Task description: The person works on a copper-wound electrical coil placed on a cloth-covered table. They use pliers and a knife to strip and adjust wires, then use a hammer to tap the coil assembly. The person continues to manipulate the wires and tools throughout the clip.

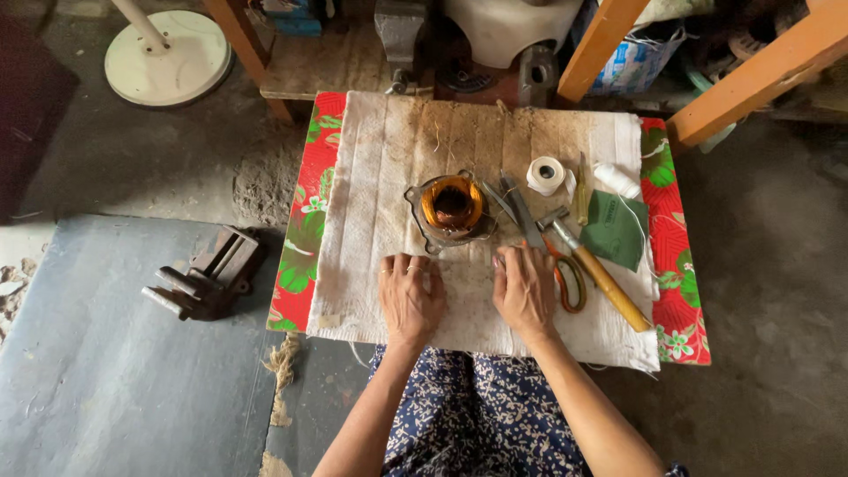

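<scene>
My left hand (pixel 410 294) lies flat, palm down, on a dirty white cloth (pixel 371 185) over a low table, holding nothing. My right hand (pixel 525 287) also rests palm down on the cloth, its fingertips beside a metal blade tool (pixel 521 212) and the orange-handled scissors (pixel 570 281). Just beyond both hands stands a round motor stator with copper winding (pixel 451 207). A hammer with a wooden handle (pixel 601 276) lies to the right of my right hand.
A white tape roll (pixel 546 174), a white spool (pixel 617 179) and a green paper sheet (pixel 616 231) lie at the right. The red flowered table cover (pixel 305 247) shows at both sides. A metal vise (pixel 208 274) sits on the floor left; orange wooden legs (pixel 751 75) stand behind.
</scene>
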